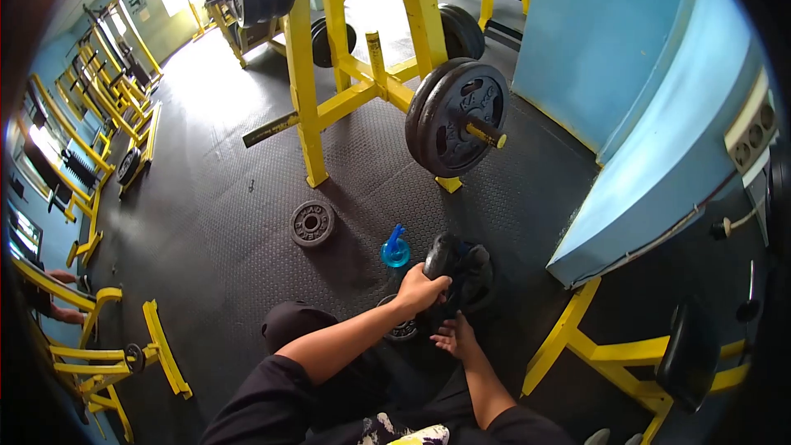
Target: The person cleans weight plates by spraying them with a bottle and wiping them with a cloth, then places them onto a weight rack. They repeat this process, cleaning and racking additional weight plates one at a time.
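My left hand (424, 290) is wrapped around a worn black weight plate (442, 255), which stands nearly edge-on above the floor. Just below it, my right hand (456, 336) is open, palm turned up and fingers spread beside the lower edge of the plate. A dark, crumpled-looking heap (475, 268) lies right behind the plate, partly hidden by it. Under my left wrist, a small round plate (404, 330) lies flat and is partly covered. A teal bottle with a blue spray top (395, 249) stands to the left of the held plate.
Another small plate (313, 223) lies on the black rubber floor. Ahead stands a yellow rack (306, 107) loaded with large plates (461, 119). A yellow-framed bench (618, 352) is at right, by the blue wall (610, 41). Another person's hand (67, 315) shows at far left.
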`<state>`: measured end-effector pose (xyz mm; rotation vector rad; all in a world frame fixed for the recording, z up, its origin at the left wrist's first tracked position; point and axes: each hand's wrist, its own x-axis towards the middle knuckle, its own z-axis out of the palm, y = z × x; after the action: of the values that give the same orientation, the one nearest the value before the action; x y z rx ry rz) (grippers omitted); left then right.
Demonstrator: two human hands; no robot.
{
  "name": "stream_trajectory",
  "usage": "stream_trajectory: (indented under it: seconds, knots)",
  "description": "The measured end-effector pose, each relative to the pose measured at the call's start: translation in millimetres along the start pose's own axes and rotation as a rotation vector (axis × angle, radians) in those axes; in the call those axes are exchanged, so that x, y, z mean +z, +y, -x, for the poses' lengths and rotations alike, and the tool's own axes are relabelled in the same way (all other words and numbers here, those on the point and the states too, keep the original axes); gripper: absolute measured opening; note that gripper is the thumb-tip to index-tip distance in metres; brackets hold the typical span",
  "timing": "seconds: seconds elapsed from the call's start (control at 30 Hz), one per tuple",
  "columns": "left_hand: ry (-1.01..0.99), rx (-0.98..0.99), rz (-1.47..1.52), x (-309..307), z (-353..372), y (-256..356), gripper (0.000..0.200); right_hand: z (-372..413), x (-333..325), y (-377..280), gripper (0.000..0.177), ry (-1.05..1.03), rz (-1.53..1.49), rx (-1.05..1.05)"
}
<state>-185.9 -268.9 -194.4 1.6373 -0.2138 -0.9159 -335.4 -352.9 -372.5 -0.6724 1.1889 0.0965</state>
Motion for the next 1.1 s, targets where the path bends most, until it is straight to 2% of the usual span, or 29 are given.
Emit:
stream_trajectory:
  seconds: [0.07, 0.1, 0.17, 0.2, 0.27, 0.33, 0.4, 0.43, 0.47, 0.5, 0.57, 0.6, 0.67, 0.7, 0.73, 0.8, 0.9, 1.07, 1.1]
  knots:
    - [-0.006, -0.023, -0.015, 9, 5, -7, 0.030, 0, 0, 11, 0.063, -0.473, -0.132, 0.191]
    - [0.036, -0.023, -0.090, 13, 5, -10, 0.032, -1, 1, 14, 0.063, -0.467, -0.132, 0.182]
    - [0.087, -0.014, -0.143, 24, 11, -19, 0.034, -6, 0, 16, 0.070, -0.918, -0.282, 0.019]
    - [0.094, 0.006, -0.183, 29, 16, -23, 0.036, -1, 2, 17, 0.070, -0.919, -0.263, 0.015]
    - [0.110, 0.026, -0.228, 34, 34, -10, 0.039, 32, 16, 18, 0.065, -0.559, -0.279, 0.093]
    - [-0.005, -0.091, -0.373, 34, 72, 15, 0.043, -75, -8, 69, 0.068, -0.929, -0.439, -0.073]
    - [-0.035, -0.122, -0.466, 32, 100, 15, 0.045, -19, 13, 47, 0.069, -0.380, -0.475, -0.231]
    - [-0.133, -0.141, -0.451, 26, 112, 10, 0.044, -16, 13, 43, 0.071, -0.331, -0.586, -0.122]
    - [-0.231, -0.159, -0.432, 23, 125, 6, 0.043, -13, 13, 49, 0.071, -0.345, -0.612, -0.103]
    - [-0.252, -0.126, -0.457, 22, 140, 4, 0.042, -8, 14, 57, 0.072, -0.402, -0.633, -0.062]
    - [-0.297, -0.049, -0.483, 17, 171, 7, 0.039, 2, 21, 67, 0.075, -0.445, -0.619, -0.105]
    - [-0.276, -0.050, -0.486, 11, 181, 10, 0.039, 8, 24, 73, 0.076, -0.466, -0.612, -0.126]
    - [-0.122, -0.107, -0.339, -9, 207, 9, 0.037, 78, 33, 44, 0.076, -0.587, -0.584, -0.256]
    - [-0.069, -0.108, -0.222, -20, 215, 7, 0.034, 70, 29, 49, 0.068, -0.575, -0.522, -0.282]
    - [-0.018, -0.105, -0.104, -34, 222, 5, 0.031, 79, 26, 49, 0.068, -0.579, -0.520, -0.272]
    - [0.059, -0.065, 0.080, -60, 234, 3, 0.020, 112, 28, 31, 0.059, -0.648, -0.290, -0.460]
    - [0.052, -0.081, 0.146, -102, 243, -4, 0.019, 127, 22, 29, 0.050, -0.772, -0.116, -0.430]
    - [-0.092, -0.056, 0.150, -173, 222, -43, 0.022, 147, 51, 64, 0.053, -0.624, -0.093, -0.461]
    - [-0.109, -0.041, 0.183, -188, 213, -48, 0.025, 150, 60, 71, 0.056, -0.574, -0.074, -0.538]
